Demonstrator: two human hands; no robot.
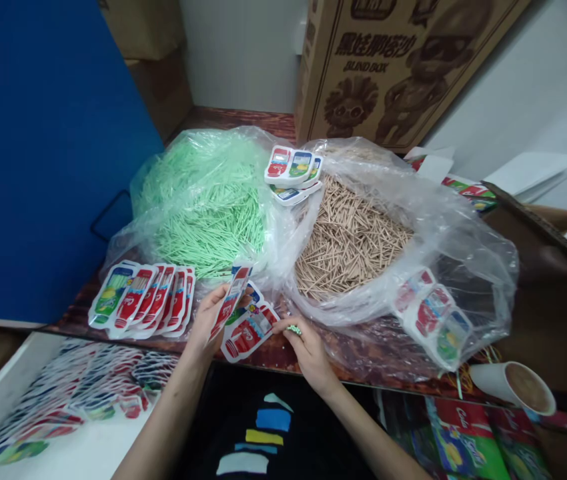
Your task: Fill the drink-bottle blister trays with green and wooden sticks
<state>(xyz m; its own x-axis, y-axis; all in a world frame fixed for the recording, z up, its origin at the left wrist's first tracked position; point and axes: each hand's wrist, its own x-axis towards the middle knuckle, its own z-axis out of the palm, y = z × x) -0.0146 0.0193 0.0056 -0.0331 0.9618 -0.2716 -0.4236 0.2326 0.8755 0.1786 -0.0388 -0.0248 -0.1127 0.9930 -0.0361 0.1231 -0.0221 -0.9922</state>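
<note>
My left hand is closed on a printed card pack, tilted nearly edge-on to me. Beside it, a second red cola-print card pack reaches to my right fingertips; I cannot tell whether it is held or lies on the table. Fingers curled, my right hand grips a small bundle of green sticks, seen from their ends. Behind my hands, one clear plastic bag holds a heap of green sticks, and another holds a heap of brown sticks.
Overlapping card packs lie at left, above a white box of many more. More packs rest between the bags and on the right bag. A paper cup lies at right. A cardboard carton and blue panel stand behind.
</note>
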